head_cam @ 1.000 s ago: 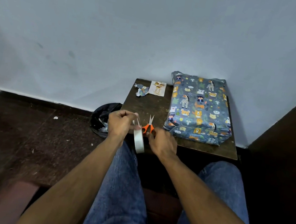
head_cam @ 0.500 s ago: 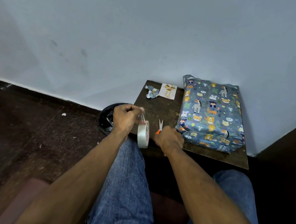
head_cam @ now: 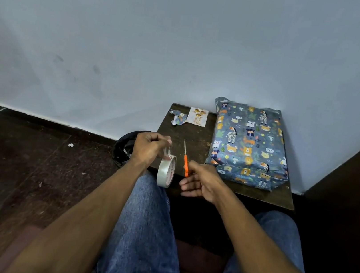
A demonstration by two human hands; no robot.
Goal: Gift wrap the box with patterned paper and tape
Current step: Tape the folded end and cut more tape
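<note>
**A:** Head view, what have you got?

**B:** I see the left hand [head_cam: 149, 148] pinching the free end of the tape roll [head_cam: 166, 170], fingers curled round it, the roll hanging below, just off the near left edge of the tabletop [head_cam: 196, 148]. The right hand [head_cam: 202, 181] holds the scissors [head_cam: 185, 160] by the orange handles, fingers curled loosely, blades closed and pointing away.

**A:** And the box?

**B:** The box [head_cam: 248, 144] lies flat on the right of the tabletop, against the wall, already covered in the patterned paper; the near end flap looks folded but puffy.

**A:** How would you do this step?

**B:** I'd say it is cutting a strip. I'd keep the pulled end taut, open the blades, and cut close to the roll so the strip doesn't curl onto itself.

**A:** Materials?

**B:** The tape is clear and glossy on a flat ring with a printed core. The paper is blue and smooth, with cartoon animals, creased at the corners. The tabletop is dark, worn wood. A paper scrap [head_cam: 178, 119] and a small card [head_cam: 198, 116] sit at the far edge.
</note>
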